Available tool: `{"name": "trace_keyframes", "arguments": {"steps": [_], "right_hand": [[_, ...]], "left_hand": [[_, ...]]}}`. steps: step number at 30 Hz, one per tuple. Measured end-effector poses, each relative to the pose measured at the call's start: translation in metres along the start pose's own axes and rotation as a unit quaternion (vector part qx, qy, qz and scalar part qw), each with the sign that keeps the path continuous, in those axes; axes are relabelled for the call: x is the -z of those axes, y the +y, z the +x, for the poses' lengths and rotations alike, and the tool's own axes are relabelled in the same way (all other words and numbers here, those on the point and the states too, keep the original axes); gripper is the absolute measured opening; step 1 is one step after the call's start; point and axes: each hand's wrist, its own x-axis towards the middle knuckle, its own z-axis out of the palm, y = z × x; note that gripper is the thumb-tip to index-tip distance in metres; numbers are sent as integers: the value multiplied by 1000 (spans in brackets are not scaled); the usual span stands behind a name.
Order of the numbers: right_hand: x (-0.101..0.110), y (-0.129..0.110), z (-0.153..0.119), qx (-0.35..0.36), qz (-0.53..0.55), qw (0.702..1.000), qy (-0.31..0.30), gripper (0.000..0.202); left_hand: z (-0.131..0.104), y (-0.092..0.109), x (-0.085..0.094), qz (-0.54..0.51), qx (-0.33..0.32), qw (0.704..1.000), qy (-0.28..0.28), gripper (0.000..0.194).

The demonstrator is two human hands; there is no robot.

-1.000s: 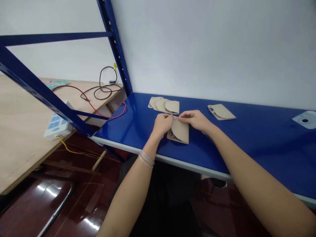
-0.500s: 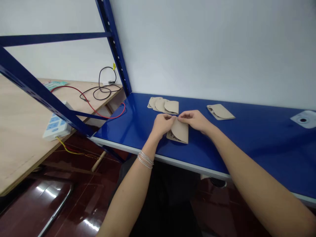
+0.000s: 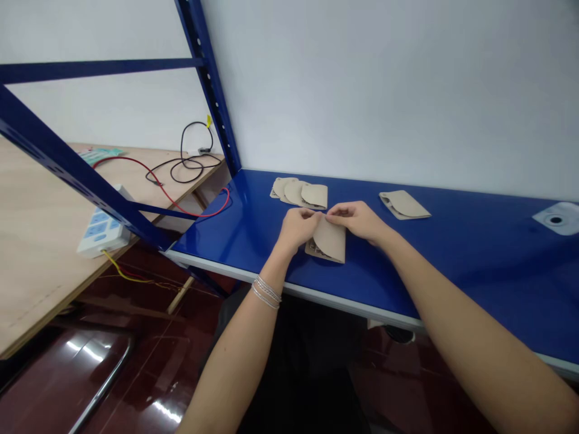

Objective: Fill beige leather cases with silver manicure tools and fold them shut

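Toward the near side of the blue tabletop (image 3: pixel 452 259), caught between both grips: the beige pouch (image 3: pixel 333 244), resting on the surface or tipped slightly, hard to say which. Showing at its near left, under the curved flap (image 3: pixel 329 232): dark metallic bits (image 3: pixel 316 248), too small to name.

Left grip (image 3: pixel 298 229) narrow, pinching at the far left edge of the pouch. Right grip (image 3: pixel 362 220) just as narrow, thumb and finger closed on the far edge, fingertips almost meeting the others.

And there, the change: a small round stud, in plain sight at the flap's far end a second ago, now covered by fingertips. Drawn in closer, too, the left grip, with scarcely any gap remaining. Meaning, by the look of it, work now centred on that one spot, probably the stud itself; fastened or not, impossible to tell beneath those fingers. Hardly a stir since half a second ago.

Farther off to the left, overlapping in a row: similar pouches (image 3: pixel 301 193), unmoved. Over on the far right, well apart and alone: another pouch (image 3: pixel 404 205), also lying as before. Beyond, farther right still: a pale plate with a dark round hole (image 3: pixel 565 226).
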Motion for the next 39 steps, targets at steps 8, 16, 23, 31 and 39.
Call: {"name": "trace_keyframes", "arguments": {"steps": [8,16,23,31,39], "right_hand": [[0,0,-1,-1,11,1000,-2,38],[1,2,0,4,2,1000,-7,39],[1,3,0,2,6,1000,-9,37],[1,2,-1,1,8,1000,-8,38],[1,1,0,3,5,1000,-5,40]], "left_hand": [[1,-1,0,0,-9,1000,10,28],[-1,0,0,11,-16,1000,15,32],[0,0,1,2,-15,1000,14,32],[-2,2,1,1,0,1000,8,34],[-1,-1,1,-3,-5,1000,-4,34]]}}
